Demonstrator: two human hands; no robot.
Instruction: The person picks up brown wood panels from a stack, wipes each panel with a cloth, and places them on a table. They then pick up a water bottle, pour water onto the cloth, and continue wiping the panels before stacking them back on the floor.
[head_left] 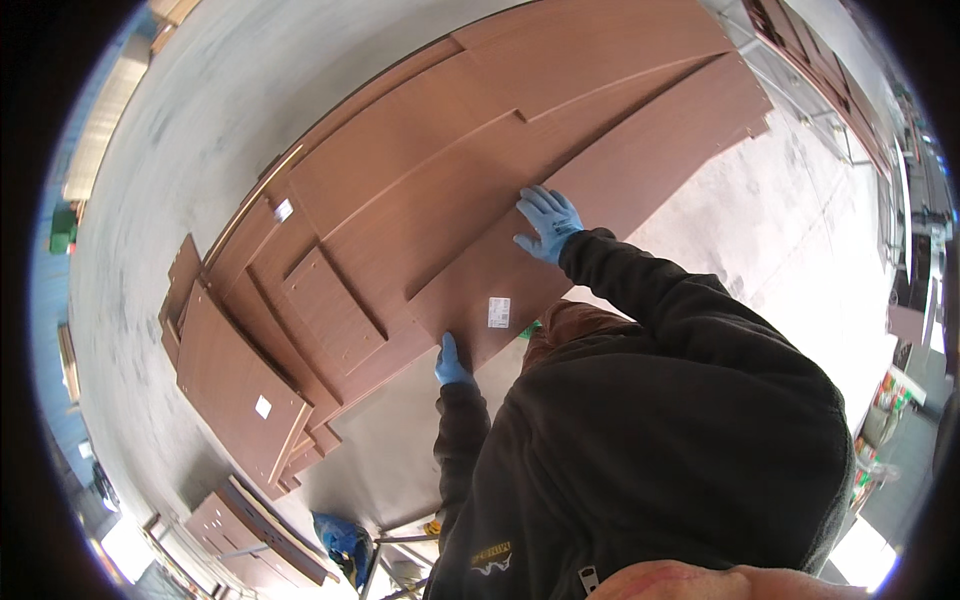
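Observation:
A long brown wood panel (610, 165) lies at a slant on top of a stack, its near edge towards my body. My right hand (550, 222), in a light blue glove, rests flat on this panel with fingers spread. At the panel's left end, next to a white label (498, 312), my left hand (452, 362) touches the edge. Most of its gloved fingers are hidden, so its grip is unclear. Beyond and beneath lie more brown panels (400, 170) of different lengths, overlapping. A small rectangular panel (333, 308) sits on the stack left of my hands.
Shorter labelled panels (235, 375) form the stack's left end. More boards stand on a rack (825, 75) at the upper right and in a pile (250, 540) at the lower left. A blue bag (342, 545) hangs by a metal frame (375, 565). Grey floor (160, 190) surrounds the stack.

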